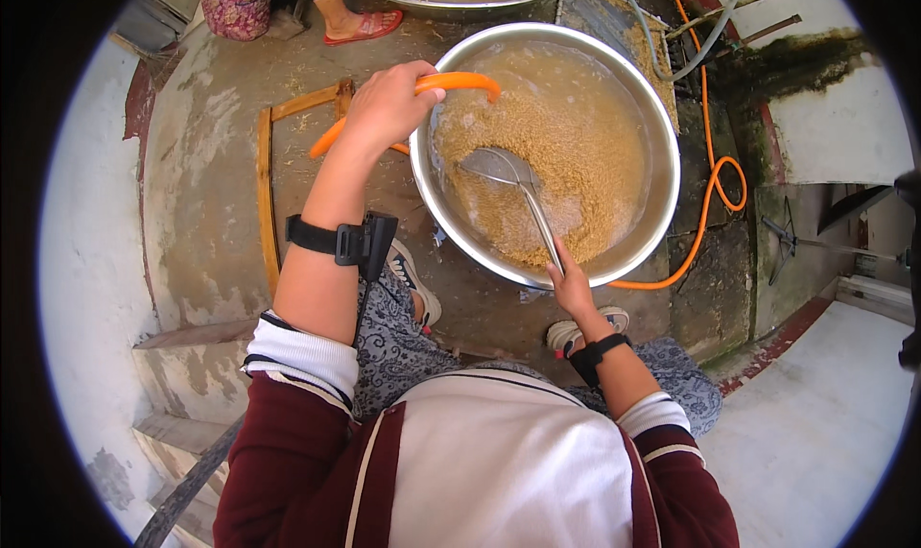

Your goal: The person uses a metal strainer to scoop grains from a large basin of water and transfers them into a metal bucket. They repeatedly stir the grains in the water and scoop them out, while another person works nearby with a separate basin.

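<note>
A wide metal basin (666,154) stands on the ground before me, holding cloudy brownish water and a mass of tan grain (576,178). My left hand (391,105) is closed round an orange hose (459,82) above the basin's left rim; the hose's end curves down over the water. My right hand (572,284) grips the long metal handle of a skimmer (499,164) at the near rim. The skimmer's round mesh head lies among the grain, left of the basin's middle, and is partly sunk in it.
Another metal basin (460,3) of brownish liquid stands at the far edge, near a person's foot in a red sandal (365,27). A wooden frame (266,183) lies at left. The orange hose loops along the right; a grey hose (705,49) hangs at far right. Steps (187,356) rise at left.
</note>
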